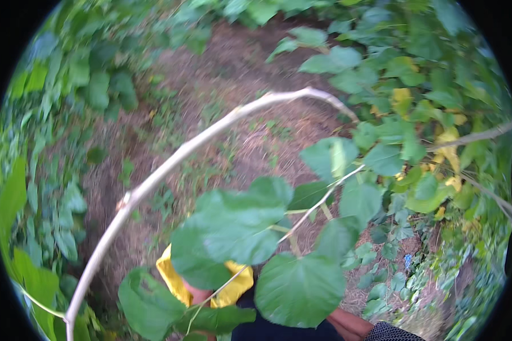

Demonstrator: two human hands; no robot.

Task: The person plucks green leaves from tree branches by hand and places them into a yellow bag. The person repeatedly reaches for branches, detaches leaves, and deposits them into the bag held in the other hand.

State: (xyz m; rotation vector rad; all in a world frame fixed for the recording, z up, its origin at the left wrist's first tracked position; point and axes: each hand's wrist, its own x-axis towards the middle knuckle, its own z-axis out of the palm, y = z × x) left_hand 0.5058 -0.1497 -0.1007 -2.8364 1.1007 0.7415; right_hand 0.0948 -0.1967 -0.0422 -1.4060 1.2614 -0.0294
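Behind broad green leaves (301, 290) at the bottom, a skin-coloured patch (196, 294), which looks like part of my left hand, shows beside a yellow cloth or bag-like thing (233, 286). The fingers are hidden, so whether they grip the yellow thing cannot be told. My right forearm (350, 324) comes in from the lower edge in a dark patterned sleeve (389, 332). A big leaf covers my right hand. Across the front of me runs a thin leafy twig (307, 215).
A thick pale branch (176, 156) arches from lower left to upper right, above brown ground (250, 57) with dry litter. Dense green vines (57, 187) stand on the left. More foliage with yellowing leaves (449, 148) and bare stems (478, 135) fills the right. A small blue thing (407, 260) lies there.
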